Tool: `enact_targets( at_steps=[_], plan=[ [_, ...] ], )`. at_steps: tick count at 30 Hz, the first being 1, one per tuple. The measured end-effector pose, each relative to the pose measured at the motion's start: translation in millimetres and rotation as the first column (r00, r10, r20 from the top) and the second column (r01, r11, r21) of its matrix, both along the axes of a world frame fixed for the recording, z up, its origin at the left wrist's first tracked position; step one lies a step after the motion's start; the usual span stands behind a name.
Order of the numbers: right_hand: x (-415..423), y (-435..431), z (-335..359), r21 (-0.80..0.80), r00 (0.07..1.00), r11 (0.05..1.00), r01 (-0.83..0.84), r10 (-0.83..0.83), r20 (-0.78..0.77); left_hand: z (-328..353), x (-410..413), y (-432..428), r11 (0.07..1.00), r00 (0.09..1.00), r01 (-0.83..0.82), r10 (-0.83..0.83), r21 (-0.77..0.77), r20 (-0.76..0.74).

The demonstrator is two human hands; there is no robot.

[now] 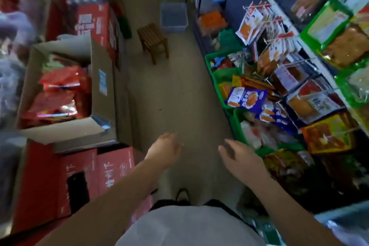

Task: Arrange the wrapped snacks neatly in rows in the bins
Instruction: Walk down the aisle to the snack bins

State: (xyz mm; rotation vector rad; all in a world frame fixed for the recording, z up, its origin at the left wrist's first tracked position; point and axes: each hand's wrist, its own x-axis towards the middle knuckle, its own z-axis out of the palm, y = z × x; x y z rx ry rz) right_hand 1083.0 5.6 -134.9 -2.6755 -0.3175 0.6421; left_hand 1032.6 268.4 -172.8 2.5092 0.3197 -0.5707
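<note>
Your left hand (166,148) and right hand (240,155) hover apart over the aisle floor (179,95), fingers loose and holding nothing. The green bins (216,80) of wrapped snacks (257,133) sit just to the right of your right hand. Farther ahead, a purple packet (246,98) lies across one bin's front rim.

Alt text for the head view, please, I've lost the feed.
The left hand and right hand hover open and empty above the aisle floor. Green bins of jumbled wrapped snacks line the right; an open cardboard box of red packets sits left, a wooden stool ahead.
</note>
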Motion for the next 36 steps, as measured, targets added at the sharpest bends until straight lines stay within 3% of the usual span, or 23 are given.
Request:
enact_targets(
  at_steps=[9,19,24,30,36],
  plan=[
    [232,49,-11,0.041,0.999,0.999,-0.018,0.016,0.044,-11,212,43,0.996,0.996,-0.088,0.088,0.012,-0.005],
    [473,144,-17,0.021,0.966,0.968,-0.251,0.252,-0.056,9,396,136,0.919,0.919,-0.394,0.394,0.018,0.009],
    [585,215,-27,0.018,0.944,0.948,-0.319,0.32,-0.078,4,487,216,0.896,0.896,-0.444,0.444,0.027,0.006],
    [710,302,-39,-0.027,0.96,0.968,-0.248,0.243,-0.137,-1,629,316,0.924,0.924,-0.381,0.381,0.027,0.03],
    [815,350,-29,-0.003,0.983,0.997,-0.076,0.074,-0.17,6,778,367,0.986,0.986,-0.164,0.165,0.013,-0.032]
  ],
)
